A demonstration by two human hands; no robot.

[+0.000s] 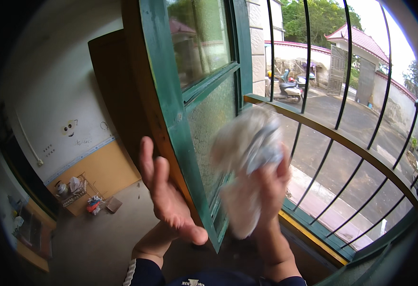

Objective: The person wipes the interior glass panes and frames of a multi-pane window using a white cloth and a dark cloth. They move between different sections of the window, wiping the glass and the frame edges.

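Note:
A pale cloth [244, 143], blurred by motion, is gripped in my right hand [271, 182] in front of the lower pane. Part of the cloth hangs below the fingers; I cannot tell whether it touches the glass. My left hand [169, 200], fingers spread and holding nothing, is beside the edge of the green window sash [180, 143]. The sash stands swung inward, with a clear upper pane [200, 43] and a textured lower pane [210, 125]. The cloth and right hand hide part of that lower pane.
Black vertical bars [344, 71] and a curved rail [323, 130] cross the window opening on the right. Outside are a parked scooter [289, 87] and a gate [366, 77]. A brown cabinet [112, 89] and a small cardboard box [113, 205] are indoors at left.

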